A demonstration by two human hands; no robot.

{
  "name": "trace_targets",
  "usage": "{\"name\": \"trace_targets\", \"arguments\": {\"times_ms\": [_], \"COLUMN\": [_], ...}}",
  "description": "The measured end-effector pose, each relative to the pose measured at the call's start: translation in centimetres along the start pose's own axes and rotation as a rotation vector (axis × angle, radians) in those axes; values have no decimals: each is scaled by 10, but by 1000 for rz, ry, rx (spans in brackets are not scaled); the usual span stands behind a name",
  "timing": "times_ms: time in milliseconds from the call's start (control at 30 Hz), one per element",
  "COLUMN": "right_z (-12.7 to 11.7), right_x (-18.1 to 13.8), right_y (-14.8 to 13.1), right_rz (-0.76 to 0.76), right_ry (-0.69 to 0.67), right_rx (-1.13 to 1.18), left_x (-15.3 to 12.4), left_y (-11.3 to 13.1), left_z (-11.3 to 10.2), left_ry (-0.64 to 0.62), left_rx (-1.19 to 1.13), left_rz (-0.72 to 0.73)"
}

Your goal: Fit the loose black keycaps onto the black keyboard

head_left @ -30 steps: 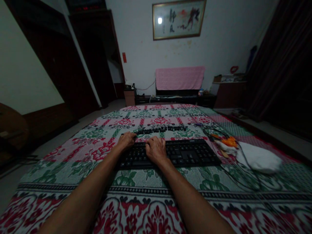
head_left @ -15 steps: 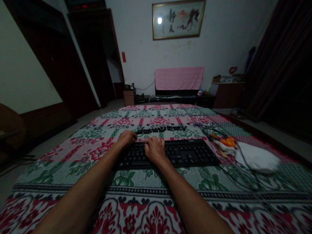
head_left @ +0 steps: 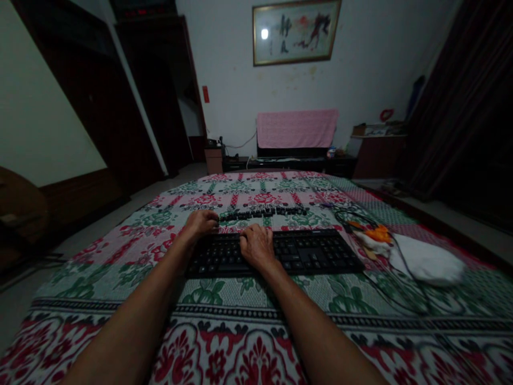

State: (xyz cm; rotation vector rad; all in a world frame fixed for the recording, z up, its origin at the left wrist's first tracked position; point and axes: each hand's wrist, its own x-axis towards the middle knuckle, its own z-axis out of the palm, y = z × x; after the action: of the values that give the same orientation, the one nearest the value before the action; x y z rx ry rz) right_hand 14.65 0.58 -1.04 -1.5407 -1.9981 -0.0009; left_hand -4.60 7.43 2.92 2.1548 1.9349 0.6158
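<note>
A black computer keyboard lies across the patterned cloth in front of me. My right hand rests on its middle, fingers bent and slightly apart over the upper keys. Beyond the keyboard runs a row of small loose black keycaps. At the left end of that row is my left hand, just past the keyboard's upper left corner. Its fingers are drawn together and pointing right; whatever may be between the tips is too small and dark to make out.
A flowered cloth covers the surface. To the right lie a coiled black cable, an orange item and a white bundle. Against the far wall, a pink towel hangs over a dark screen.
My left hand has moved a little left, off the keyboard's upper edge to the end of the keycap row. The right hand stays on the keyboard. The view has shifted slightly.
</note>
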Motion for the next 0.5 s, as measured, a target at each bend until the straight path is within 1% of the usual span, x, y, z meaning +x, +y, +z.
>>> {"name": "trace_targets", "arguments": {"times_ms": [67,133,200,267,333,433,500], "right_z": [0,-1,-2,-2,-3,-3,-4], "right_x": [0,0,1,1,1,1,1], "right_y": [-1,-1,-2,-2,-2,-2,-2], "right_rz": [4,7,13,15,9,3,3], "right_ry": [-3,-9,-17,-17,-11,-3,-6], "right_rx": [0,2,6,11,15,12,4], "left_x": [-9,-20,-32,-42,-50,-57,-59], "left_y": [-10,-13,-11,-4,2,6,6], "left_z": [-7,-10,-10,-8,-5,-1,2], "left_ry": [-11,-46,-92,-137,-168,-210,-214], "left_rx": [-131,-226,-294,-331,-380,-421,-416], "left_rz": [-31,-31,11,83,115,157,165]}}
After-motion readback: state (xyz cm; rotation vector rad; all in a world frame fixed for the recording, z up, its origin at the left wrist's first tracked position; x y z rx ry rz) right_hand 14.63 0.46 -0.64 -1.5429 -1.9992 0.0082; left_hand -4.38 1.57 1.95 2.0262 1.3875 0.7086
